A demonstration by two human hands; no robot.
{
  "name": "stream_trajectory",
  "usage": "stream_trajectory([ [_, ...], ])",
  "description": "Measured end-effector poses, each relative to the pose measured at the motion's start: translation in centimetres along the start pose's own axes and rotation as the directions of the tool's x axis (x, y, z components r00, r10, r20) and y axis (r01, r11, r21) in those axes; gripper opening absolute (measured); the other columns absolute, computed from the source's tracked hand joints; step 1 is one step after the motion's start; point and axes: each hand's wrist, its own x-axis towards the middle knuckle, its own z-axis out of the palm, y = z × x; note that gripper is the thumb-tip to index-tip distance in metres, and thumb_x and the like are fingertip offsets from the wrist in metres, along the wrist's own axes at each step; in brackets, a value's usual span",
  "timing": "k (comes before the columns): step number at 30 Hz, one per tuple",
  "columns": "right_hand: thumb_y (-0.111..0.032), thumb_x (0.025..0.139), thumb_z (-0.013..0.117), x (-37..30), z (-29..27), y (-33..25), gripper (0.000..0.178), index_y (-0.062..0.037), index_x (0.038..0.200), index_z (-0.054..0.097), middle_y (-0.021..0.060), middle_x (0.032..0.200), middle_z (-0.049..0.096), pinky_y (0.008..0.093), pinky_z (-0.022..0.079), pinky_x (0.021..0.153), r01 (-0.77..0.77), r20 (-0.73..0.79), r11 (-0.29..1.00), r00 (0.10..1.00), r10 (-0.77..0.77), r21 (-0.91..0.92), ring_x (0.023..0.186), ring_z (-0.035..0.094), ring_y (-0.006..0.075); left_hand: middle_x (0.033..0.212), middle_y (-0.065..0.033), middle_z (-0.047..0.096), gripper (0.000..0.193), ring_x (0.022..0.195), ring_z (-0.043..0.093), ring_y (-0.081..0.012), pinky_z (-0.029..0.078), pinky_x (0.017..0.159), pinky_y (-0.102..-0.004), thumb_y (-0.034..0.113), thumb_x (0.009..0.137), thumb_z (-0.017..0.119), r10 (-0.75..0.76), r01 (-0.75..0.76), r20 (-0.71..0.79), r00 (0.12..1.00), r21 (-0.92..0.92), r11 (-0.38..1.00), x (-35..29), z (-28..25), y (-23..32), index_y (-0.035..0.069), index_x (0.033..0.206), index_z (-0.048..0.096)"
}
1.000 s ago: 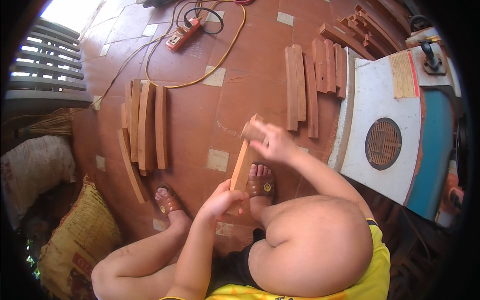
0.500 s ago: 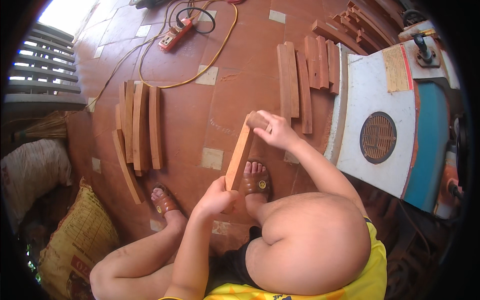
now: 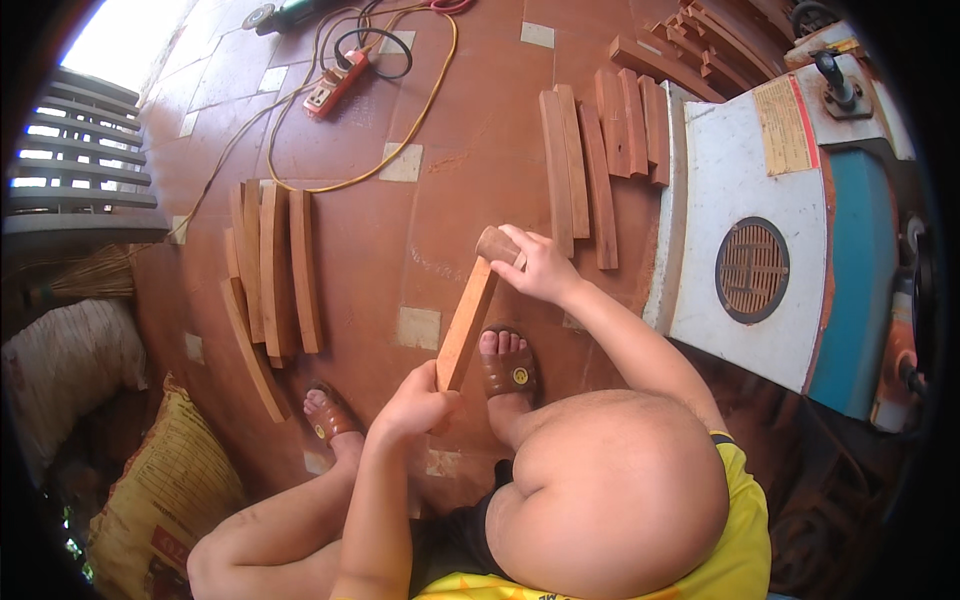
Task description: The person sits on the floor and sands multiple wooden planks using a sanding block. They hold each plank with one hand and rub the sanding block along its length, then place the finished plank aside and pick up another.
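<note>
A slightly curved wooden strip [image 3: 466,328] slants up and away from me, above the tiled floor and between my knees. My left hand [image 3: 415,402] is closed round its near end. My right hand [image 3: 543,265] is at the far end, fingers pinching a brown curled piece of sandpaper [image 3: 497,245] against the wood. The sandpaper wraps over the tip and hides it. Both of my sandalled feet rest on the floor, the right sandal [image 3: 511,366] just beside the strip.
More curved strips [image 3: 274,270] lie at the left, others [image 3: 602,190] at the right by a white and teal machine [image 3: 690,230]. Farther off are an orange power strip [image 3: 337,85], a yellow cord [image 3: 440,105] and an angle grinder [image 3: 285,15]. Sacks [image 3: 160,470] stand near left.
The view has turned slightly, shifting the surroundings. My right hand and the sandpaper stay at the strip's far end, tilted a little differently; my left hand keeps its grip.
</note>
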Motion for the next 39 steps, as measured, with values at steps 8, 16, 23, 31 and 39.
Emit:
stream_trajectory([
  [8,-0.036,0.089,0.083,-4.4,0.1,-5.9,0.068,-0.0048,0.144,0.059,0.0222,0.107,0.071,0.0444,0.061,0.08,0.266,0.164,0.944,0.94,-0.299,0.195,0.089,0.073,0.038,0.094,-0.0071,0.064,0.047,0.075,0.065,-0.0179,0.057,0.062,-0.0354,0.006,0.084,0.075,-0.03,0.031,0.026,0.999,-0.044,0.999,-0.1,-0.7,-0.4,0.0,0.128,0.057],
  [16,-0.039,0.093,0.08,-4.1,2.1,-4.0,0.071,0.004,0.144,0.055,0.0285,0.117,0.073,0.0445,0.062,0.09,0.01,-0.052,0.975,0.999,0.002,0.222,0.103,0.075,0.0417,0.088,-0.0081,0.063,0.043,0.066,0.064,-0.0187,0.055,0.057,-0.0344,0.005,0.087,0.069,0.014,0.021,0.137,0.99,-0.25,0.968,0.1,-1.5,-0.5,0.0,0.128,0.058],
  [23,-0.036,0.091,0.082,-2.7,1.7,-3.6,0.069,0.0013,0.144,0.057,0.0243,0.101,0.073,0.0442,0.062,0.08,0.029,0.018,0.992,0.999,-0.031,0.119,0.091,0.075,0.0387,0.077,-0.0076,0.062,0.051,0.06,0.064,-0.0169,0.051,0.048,-0.0296,0.004,0.087,0.069,0.076,0.051,0.219,0.973,-0.519,0.853,1.1,-2.0,-2.6,-0.002,0.137,0.056],
  [31,-0.039,0.089,0.082,-4.5,-0.4,-9.7,0.072,-0.0046,0.147,0.057,0.0233,0.102,0.073,0.0433,0.062,0.078,0.234,0.216,0.948,0.935,-0.28,0.216,0.088,0.074,0.0368,0.079,-0.0068,0.057,0.05,0.057,0.056,-0.0156,0.05,0.048,-0.028,0.005,0.091,0.065,0.094,0.12,0.256,0.962,-0.707,0.697,1.8,-1.0,-4.4,-0.002,0.139,0.056],
  [39,-0.04,0.091,0.08,-0.5,1.1,0.3,0.067,-0.0011,0.142,0.06,0.0267,0.105,0.075,0.0449,0.063,0.082,-0.12,-0.105,0.985,0.985,0.133,0.122,0.095,0.076,0.0424,0.082,-0.0062,0.053,0.051,0.061,0.056,-0.0156,0.048,0.052,-0.0305,0.014,0.097,0.06,0.386,0.302,0.455,0.803,-0.868,0.394,3.9,1.1,-7.1,-0.001,0.144,0.051],
])
